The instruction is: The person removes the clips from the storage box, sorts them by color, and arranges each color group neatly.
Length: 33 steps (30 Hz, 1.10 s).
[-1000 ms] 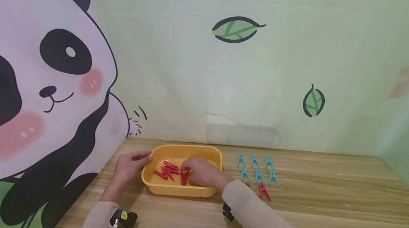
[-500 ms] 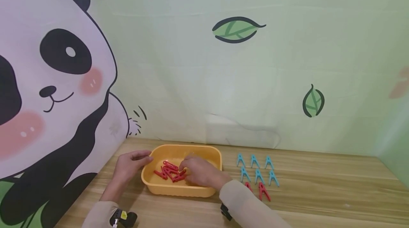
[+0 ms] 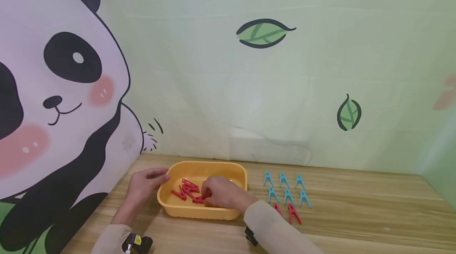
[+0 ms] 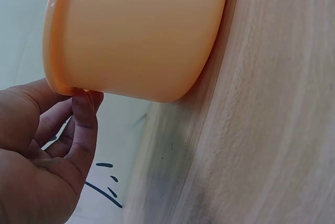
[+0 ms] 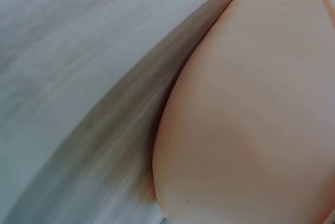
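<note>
A yellow plastic basin stands on the table with several red clothespins lying in it. My left hand pinches the basin's left rim between thumb and fingers, which the left wrist view shows close up. Reaching over the right side, my right hand is down inside the basin. Its curled fingers pinch one red clothespin near the front wall; the fingertips are partly hidden behind the hand. In the right wrist view only the basin's outer wall and the tabletop show, not the fingers.
Right of the basin, blue clothespins lie in two rows on the wooden table. In front of them are two red clothespins, one partly covered by the right sleeve. A printed panda backdrop rises behind the table.
The red clothespin at my right fingers has turned from upright to lying sideways and shifted slightly left. My left hand and the basin have stayed in place.
</note>
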Each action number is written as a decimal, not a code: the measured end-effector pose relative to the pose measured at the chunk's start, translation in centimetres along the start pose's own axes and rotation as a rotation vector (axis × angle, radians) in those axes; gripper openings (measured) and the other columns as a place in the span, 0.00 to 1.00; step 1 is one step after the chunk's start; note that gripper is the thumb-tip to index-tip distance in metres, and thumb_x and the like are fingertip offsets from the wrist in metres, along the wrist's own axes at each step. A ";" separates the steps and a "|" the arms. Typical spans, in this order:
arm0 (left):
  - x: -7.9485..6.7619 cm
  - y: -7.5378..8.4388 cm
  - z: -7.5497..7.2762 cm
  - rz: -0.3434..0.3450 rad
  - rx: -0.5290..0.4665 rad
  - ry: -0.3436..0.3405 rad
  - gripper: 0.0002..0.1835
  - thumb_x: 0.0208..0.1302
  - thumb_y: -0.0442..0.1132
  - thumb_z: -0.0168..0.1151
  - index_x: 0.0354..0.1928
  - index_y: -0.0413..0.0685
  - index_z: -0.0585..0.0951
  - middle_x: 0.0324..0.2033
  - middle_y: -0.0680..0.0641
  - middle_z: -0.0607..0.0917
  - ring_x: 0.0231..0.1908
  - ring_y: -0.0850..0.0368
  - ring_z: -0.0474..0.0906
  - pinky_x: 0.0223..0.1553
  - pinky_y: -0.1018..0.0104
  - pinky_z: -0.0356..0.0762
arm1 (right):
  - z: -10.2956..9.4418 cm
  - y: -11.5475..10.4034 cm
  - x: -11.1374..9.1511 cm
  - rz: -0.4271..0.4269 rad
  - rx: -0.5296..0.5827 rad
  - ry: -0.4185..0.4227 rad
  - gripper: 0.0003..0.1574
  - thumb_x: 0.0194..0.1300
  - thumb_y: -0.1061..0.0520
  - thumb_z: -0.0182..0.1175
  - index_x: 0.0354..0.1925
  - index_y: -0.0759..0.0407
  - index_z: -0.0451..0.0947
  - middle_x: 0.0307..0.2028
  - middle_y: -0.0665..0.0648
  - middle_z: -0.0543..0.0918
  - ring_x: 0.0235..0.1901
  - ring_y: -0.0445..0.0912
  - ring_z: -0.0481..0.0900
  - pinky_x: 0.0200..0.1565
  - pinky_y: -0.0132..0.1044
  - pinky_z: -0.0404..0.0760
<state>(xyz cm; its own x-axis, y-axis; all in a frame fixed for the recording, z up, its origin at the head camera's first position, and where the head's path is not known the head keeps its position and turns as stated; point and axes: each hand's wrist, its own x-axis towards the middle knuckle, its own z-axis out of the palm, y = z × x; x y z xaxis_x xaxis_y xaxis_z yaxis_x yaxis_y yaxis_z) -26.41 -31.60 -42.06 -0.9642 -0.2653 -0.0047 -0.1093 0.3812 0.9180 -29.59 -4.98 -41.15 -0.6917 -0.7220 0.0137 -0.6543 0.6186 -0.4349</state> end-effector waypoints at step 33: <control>0.0 -0.1 0.1 0.007 -0.003 0.019 0.23 0.71 0.41 0.74 0.61 0.34 0.84 0.56 0.36 0.88 0.58 0.41 0.84 0.59 0.54 0.82 | -5.9 4.4 -11.7 0.210 0.222 0.475 0.10 0.66 0.61 0.74 0.45 0.59 0.86 0.40 0.48 0.82 0.41 0.45 0.83 0.47 0.43 0.87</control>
<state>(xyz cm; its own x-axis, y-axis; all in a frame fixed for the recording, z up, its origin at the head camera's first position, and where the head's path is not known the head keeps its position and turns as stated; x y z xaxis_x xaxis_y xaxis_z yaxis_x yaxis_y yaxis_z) -26.42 -31.57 -42.13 -0.9601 -0.2794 0.0097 -0.1015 0.3806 0.9191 -26.16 8.07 -37.94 -0.8954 -0.3398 0.2877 -0.4431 0.6173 -0.6500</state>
